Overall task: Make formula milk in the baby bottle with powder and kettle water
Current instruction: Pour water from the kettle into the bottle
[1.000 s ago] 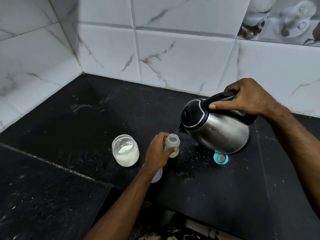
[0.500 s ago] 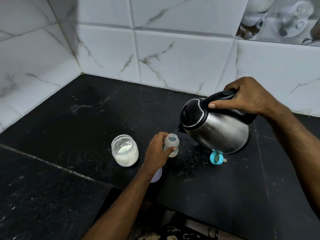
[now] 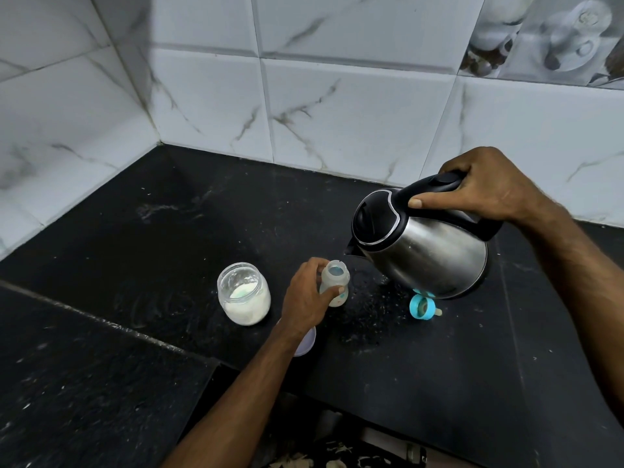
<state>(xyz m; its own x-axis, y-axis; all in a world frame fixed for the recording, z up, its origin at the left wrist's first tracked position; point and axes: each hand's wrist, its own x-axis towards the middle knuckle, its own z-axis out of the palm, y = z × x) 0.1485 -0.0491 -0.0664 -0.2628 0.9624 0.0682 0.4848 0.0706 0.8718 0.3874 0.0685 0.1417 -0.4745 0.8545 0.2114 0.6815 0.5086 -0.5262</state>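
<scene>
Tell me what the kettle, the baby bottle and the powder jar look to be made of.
Kettle: brushed stainless steel body, going by its dull grey reflections, with a glossy black lid and handle, probably plastic.
Baby bottle: frosted, translucent, likely plastic; its contents show only dimly.
Powder jar: clear and shiny with a thick rim, so probably glass, though clear plastic is possible; the white powder shows through its wall.

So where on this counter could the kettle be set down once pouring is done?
Bare counter lies behind the jar, toward the tiled corner. Another bare patch lies in front of the teat ring, toward the near edge. It is crowded around the bottle held by the left hand, and under the kettle in the right hand.
</scene>
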